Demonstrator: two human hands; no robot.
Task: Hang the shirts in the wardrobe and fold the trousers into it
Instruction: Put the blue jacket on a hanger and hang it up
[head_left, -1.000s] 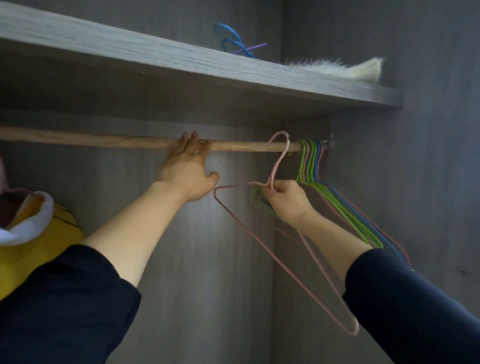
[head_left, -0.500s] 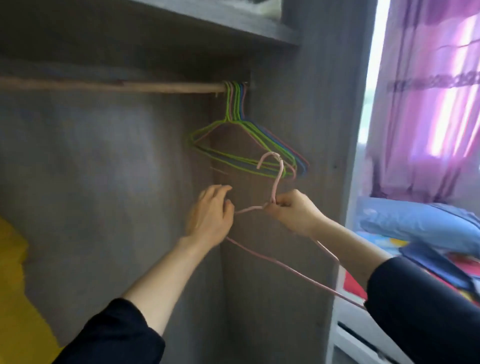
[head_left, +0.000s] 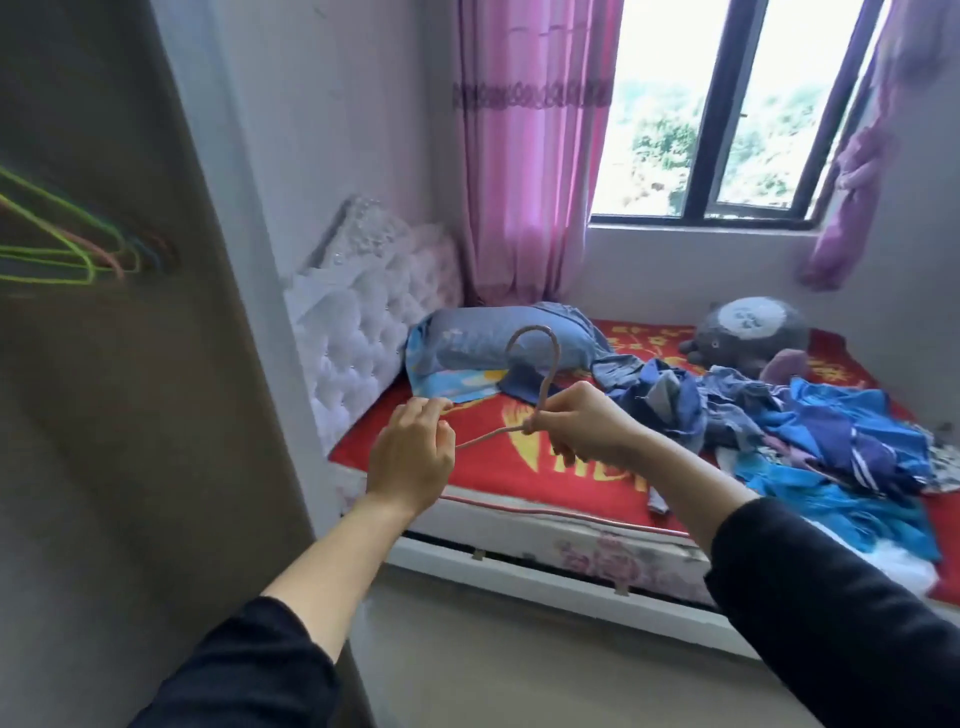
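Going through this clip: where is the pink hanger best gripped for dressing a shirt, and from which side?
Probably at the neck, just below the hook, coming from the right as the right hand does: the hook of the pink hanger stands upright above that point, so it should hang balanced. The left hand pinches the left wire shoulder, steadying it.

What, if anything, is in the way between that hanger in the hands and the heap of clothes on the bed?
Nothing visible. The left hand and right hand hold the hanger in front of the bed; the clothes lie uncovered on it to the right, with open air between. The pillow sits farther back.
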